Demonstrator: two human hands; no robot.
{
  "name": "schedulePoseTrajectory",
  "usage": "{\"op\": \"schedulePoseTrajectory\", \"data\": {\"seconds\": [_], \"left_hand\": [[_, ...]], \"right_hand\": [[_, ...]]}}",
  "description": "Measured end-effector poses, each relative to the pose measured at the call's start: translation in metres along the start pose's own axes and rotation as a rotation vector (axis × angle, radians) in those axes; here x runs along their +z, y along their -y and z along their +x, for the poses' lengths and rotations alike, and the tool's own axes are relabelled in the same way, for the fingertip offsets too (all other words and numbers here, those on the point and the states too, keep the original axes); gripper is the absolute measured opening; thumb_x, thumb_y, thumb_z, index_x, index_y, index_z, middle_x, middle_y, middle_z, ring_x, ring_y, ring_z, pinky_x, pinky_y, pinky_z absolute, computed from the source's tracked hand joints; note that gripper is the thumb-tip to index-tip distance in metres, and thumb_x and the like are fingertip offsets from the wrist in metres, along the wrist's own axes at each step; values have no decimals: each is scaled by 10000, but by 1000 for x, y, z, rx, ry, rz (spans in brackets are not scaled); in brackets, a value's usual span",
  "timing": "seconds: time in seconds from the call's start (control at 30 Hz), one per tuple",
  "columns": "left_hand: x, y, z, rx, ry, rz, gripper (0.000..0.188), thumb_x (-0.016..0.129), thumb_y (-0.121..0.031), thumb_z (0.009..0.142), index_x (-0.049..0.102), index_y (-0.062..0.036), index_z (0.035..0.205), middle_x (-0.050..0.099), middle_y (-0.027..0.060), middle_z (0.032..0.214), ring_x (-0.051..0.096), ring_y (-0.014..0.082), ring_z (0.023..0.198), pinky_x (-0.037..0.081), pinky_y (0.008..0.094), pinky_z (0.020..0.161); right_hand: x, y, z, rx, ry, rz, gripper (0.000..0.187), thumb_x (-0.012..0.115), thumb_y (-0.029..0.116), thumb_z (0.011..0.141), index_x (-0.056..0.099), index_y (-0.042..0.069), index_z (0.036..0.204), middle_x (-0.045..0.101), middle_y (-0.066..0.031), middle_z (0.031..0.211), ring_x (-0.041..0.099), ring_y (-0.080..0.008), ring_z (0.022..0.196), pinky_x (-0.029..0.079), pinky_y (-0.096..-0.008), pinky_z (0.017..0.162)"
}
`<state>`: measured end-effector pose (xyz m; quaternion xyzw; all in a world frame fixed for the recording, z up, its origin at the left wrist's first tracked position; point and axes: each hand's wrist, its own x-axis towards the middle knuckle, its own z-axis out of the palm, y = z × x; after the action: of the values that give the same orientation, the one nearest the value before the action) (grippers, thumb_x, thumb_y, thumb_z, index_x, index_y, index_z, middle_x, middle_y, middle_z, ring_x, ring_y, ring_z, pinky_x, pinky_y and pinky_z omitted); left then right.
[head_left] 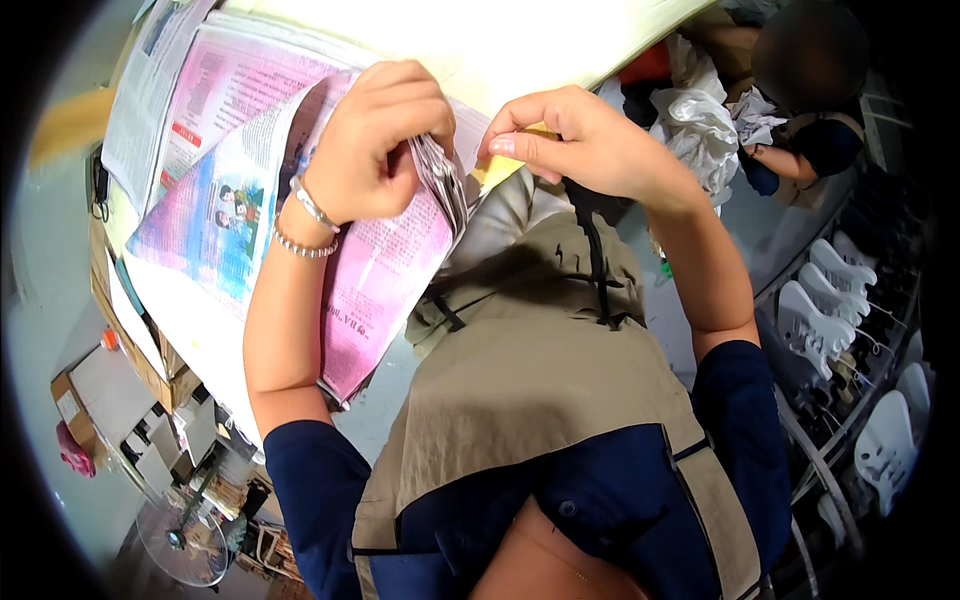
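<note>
A pile of newspapers with pink and blue pages (pixel 385 275) lies along the near side of a pale table (pixel 500 50). My left hand (pixel 385 135) is closed on the bunched, folded edge of the newspapers, with its wrist over the pages. Just to its right, my right hand (pixel 580 140) pinches a small yellow sheet (pixel 500 172) between thumb and fingers. Most of that sheet is hidden, so its material cannot be told. The two hands are close together but apart, in front of my khaki apron (pixel 540 370).
More newspapers (pixel 150 110) spread over the table's left end. White guitar-shaped bodies (pixel 815 325) stand on a rack at the right. Another person (pixel 810 150) is beyond, beside crumpled white plastic bags (pixel 695 125). At lower left are a fan (pixel 180 540) and a cardboard box (pixel 78 410).
</note>
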<state>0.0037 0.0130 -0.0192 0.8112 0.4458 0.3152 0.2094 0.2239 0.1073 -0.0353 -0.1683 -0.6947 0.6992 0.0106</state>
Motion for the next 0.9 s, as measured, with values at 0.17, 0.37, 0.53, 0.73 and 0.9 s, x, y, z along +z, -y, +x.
{"op": "schedulePoseTrajectory", "data": {"seconds": [0.17, 0.37, 0.53, 0.73, 0.9], "left_hand": [[-6, 8, -10, -107, -55, -403, 95, 508, -10, 588, 525, -13, 681, 611, 110, 765, 552, 275, 753, 459, 353, 725], [-6, 32, -18, -75, -189, -674, 494, 589, -469, 919, 509, -65, 646, 536, 56, 694, 485, 162, 670, 408, 278, 599], [-5, 40, -20, 1, -230, -884, 466, 577, -471, 931, 502, -90, 672, 496, 46, 707, 458, 146, 657, 399, 239, 591], [-13, 24, -22, -165, -246, -651, 353, 639, -370, 830, 541, -57, 699, 519, 54, 755, 468, 178, 718, 386, 287, 654], [-7, 0, -1, -2, -6, -87, 351, 576, -390, 661, 537, -43, 690, 643, 125, 932, 538, 252, 795, 434, 326, 760]], "right_hand": [[39, 12, -10, 182, 18, 52, 194, 551, 158, 975, 665, 8, 1023, 604, 7, 739, 498, -33, 565, 387, -193, 487], [108, 11, -16, 210, 142, 192, 180, 564, 128, 956, 647, -10, 1034, 637, -42, 694, 581, -73, 556, 462, -220, 493], [181, -10, -6, 6, 206, 114, 192, 583, 196, 941, 676, 49, 1021, 685, -77, 680, 656, -148, 575, 507, -293, 541], [212, -24, -1, -199, 361, -126, 205, 610, 260, 900, 684, 75, 948, 697, -91, 734, 687, -237, 692, 519, -362, 653], [101, -8, -43, 109, 252, 38, 186, 608, 160, 932, 669, 35, 1055, 701, -56, 802, 664, -99, 664, 506, -258, 614]]}}
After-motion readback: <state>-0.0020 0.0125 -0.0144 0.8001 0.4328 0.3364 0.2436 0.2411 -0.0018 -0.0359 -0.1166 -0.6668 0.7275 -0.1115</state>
